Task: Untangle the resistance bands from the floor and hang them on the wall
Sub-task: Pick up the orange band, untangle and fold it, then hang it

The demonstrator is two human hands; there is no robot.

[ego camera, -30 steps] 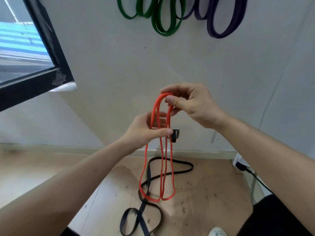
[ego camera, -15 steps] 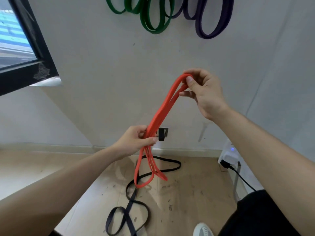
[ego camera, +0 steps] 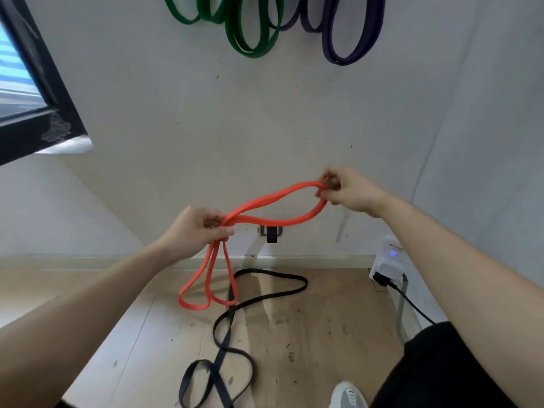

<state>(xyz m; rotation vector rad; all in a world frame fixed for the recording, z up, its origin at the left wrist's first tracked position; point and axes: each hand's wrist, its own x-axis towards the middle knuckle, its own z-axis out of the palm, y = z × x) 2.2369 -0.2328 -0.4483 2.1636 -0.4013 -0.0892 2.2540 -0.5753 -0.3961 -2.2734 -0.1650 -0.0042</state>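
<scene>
White wall (ego camera: 206,128); orange band (ego camera: 276,198) stretched between left hand (ego camera: 191,231), right hand (ego camera: 347,191).

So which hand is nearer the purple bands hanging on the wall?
Right. The right hand, pinching one end of the orange band, is almost straight below the purple bands; the left hand grips it lower and well off to their left.

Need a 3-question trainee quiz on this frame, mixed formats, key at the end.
1. True or false: the black band hangs on the wall.
2. Which band do the left hand and right hand grip? A green, B orange, C purple.
3. Fill in: the bands already on the wall are ___ and ___.
Key: 1 false, it lies on the floor. 2 B, the orange band. 3 green bands, purple bands.
</scene>
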